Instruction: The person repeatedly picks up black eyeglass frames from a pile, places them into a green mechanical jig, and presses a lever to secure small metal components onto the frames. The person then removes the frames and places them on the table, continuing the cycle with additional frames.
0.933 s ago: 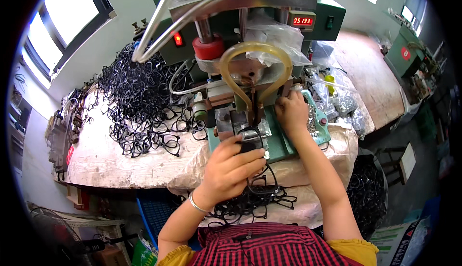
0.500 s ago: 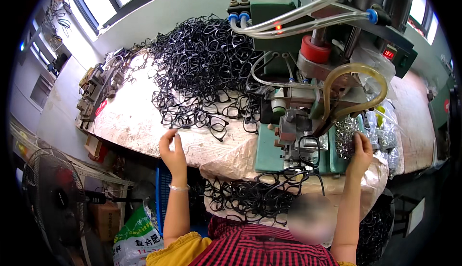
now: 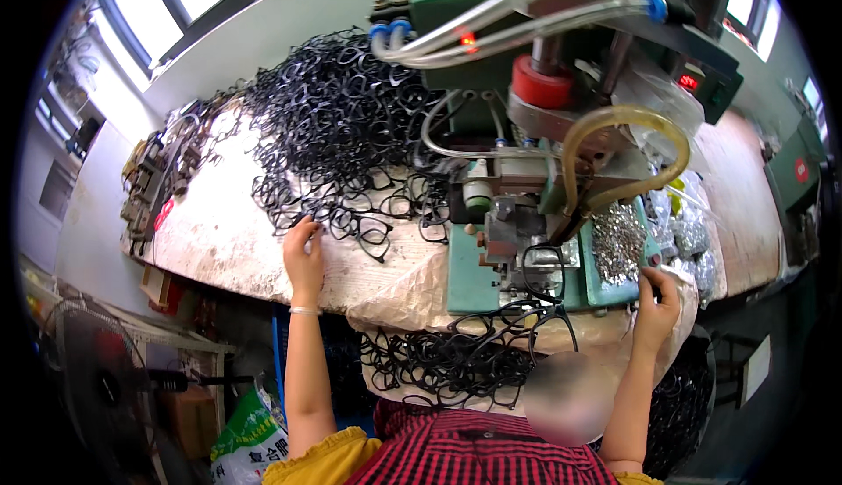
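Observation:
At the near left edge of the pile of black eyeglass frames [image 3: 342, 103], my left hand [image 3: 304, 261] has its fingertips closed on the rim of one frame. My right hand [image 3: 658, 305] is at the near right corner of a green tray [image 3: 611, 294] of small shiny metal parts [image 3: 617, 244]. Its fingers are bent together; whatever they may hold is too small to make out. Between my hands stands a green press machine [image 3: 472, 266]. An eyeglass frame [image 3: 529, 273] sits upright at its metal fixture [image 3: 502, 244], under the yellowish curved hose [image 3: 677, 147].
More black frames [image 3: 438, 367] lie on brown paper close to my body. Clear air tubes [image 3: 491, 42] cross above the press. Metal fixtures [image 3: 145, 191] line the table's left end, and plastic bags [image 3: 691, 235] lie right of the tray. A fan [image 3: 101, 380] stands at lower left.
My left hand has moved up to the frames and its fingers have come together. My right hand has moved from over the metal parts to the tray's near right corner. The view has shifted.

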### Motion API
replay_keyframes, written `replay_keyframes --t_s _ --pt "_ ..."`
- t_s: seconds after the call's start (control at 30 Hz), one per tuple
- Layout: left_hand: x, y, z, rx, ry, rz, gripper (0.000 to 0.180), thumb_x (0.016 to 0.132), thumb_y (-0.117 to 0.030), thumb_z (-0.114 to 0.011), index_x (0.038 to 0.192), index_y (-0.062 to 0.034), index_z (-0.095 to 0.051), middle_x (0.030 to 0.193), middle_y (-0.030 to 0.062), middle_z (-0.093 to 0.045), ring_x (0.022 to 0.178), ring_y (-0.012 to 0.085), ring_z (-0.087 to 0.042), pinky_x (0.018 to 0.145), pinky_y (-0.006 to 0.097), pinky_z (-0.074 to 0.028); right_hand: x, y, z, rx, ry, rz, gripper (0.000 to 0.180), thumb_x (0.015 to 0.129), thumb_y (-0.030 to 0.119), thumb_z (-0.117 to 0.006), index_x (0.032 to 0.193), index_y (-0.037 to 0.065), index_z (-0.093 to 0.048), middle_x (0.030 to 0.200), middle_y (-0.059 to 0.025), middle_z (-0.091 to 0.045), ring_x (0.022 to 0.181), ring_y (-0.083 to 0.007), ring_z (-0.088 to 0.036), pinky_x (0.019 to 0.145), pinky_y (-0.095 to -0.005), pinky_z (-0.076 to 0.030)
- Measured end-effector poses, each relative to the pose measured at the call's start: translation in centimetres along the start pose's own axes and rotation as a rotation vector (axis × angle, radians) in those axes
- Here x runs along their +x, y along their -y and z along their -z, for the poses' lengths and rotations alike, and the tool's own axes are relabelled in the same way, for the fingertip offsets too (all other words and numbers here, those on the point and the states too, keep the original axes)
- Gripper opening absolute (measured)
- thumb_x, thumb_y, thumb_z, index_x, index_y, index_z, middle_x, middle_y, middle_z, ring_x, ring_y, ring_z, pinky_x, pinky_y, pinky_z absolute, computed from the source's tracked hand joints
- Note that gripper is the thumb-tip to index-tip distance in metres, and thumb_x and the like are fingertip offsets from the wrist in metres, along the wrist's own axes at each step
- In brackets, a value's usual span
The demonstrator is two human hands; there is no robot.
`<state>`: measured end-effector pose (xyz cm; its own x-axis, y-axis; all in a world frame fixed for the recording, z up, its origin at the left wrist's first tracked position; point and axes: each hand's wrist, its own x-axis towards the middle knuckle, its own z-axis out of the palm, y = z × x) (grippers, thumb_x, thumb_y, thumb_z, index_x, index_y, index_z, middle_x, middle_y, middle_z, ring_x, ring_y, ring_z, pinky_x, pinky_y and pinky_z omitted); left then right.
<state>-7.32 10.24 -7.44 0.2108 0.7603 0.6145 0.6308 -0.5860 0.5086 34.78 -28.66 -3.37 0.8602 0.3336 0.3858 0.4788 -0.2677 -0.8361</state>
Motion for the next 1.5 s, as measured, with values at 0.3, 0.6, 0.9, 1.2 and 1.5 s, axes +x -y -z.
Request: replay_keyframes --t_s 0.3,0.6,0.9,1.2,1.5 --pt "0.4 1.4 -2.7 -1.08 -0.086 0.638 0.029 0.107 -0.037 -0.045 0.114 -0.0113 -0.057 0.065 -0.0008 -0.053 0.058 0.0084 -0.048 0.051 0.023 -0.037 2.2 12.6 -6.2 0.448 0.279 0.195 0.035 0.077 0.001 -0.072 0.111 -0.001 -0.063 0.09 -0.0076 -0.069 0.088 -0.0173 -0.066 0.081 -0.0293 -0.049" --pt "2.0 -22.7 2.5 -1.223 0.112 0.021 0.014 0.107 -0.018 -0.041 0.112 -0.0055 -0.045 0.086 0.0051 -0.054 0.071 0.0082 -0.048 0.062 0.021 -0.045 0.9 13.8 -7.7 0.676 0.318 -0.031 0.056 0.08 -0.001 -0.071 0.13 -0.003 -0.046 0.088 -0.0046 -0.065 0.088 -0.01 -0.06 0.085 -0.0237 -0.045" --pt "3.2 -34.0 5.1 -1.236 0.269 -0.1 0.018 0.103 -0.017 -0.034 0.1 -0.0015 -0.042 0.084 0.0219 -0.068 0.08 0.0234 -0.066 0.078 0.032 -0.051 -0.1 15.7 -5.1 0.684 0.463 -0.042 0.055 0.082 0.003 -0.069 0.134 -0.001 -0.05 0.11 -0.0101 -0.068 0.107 -0.0172 -0.061 0.097 -0.0323 -0.045" --pt "-3.7 -33.5 0.0 -1.605 1.394 0.887 0.02 0.105 -0.027 -0.041 0.102 -0.0088 -0.049 0.087 0.0259 -0.069 0.074 0.0193 -0.066 0.061 0.024 -0.047 3.0 1.4 -3.3 -0.417 0.059 0.364 0.018 0.074 0.01 -0.076 0.091 0.007 -0.072 0.112 -0.0184 -0.065 0.121 -0.0392 -0.055 0.102 -0.0473 -0.043" --pt "-4.8 -34.0 -0.8 -1.643 1.24 0.972 0.02 0.104 -0.025 -0.042 0.096 -0.0078 -0.049 0.083 0.0251 -0.067 0.073 0.0248 -0.064 0.073 0.029 -0.049 3.6 2.3 -4.7 -0.312 0.103 0.36 0.009 0.077 0.013 -0.073 0.086 0.01 -0.071 0.11 -0.0115 -0.065 0.109 -0.0351 -0.058 0.09 -0.0463 -0.048"
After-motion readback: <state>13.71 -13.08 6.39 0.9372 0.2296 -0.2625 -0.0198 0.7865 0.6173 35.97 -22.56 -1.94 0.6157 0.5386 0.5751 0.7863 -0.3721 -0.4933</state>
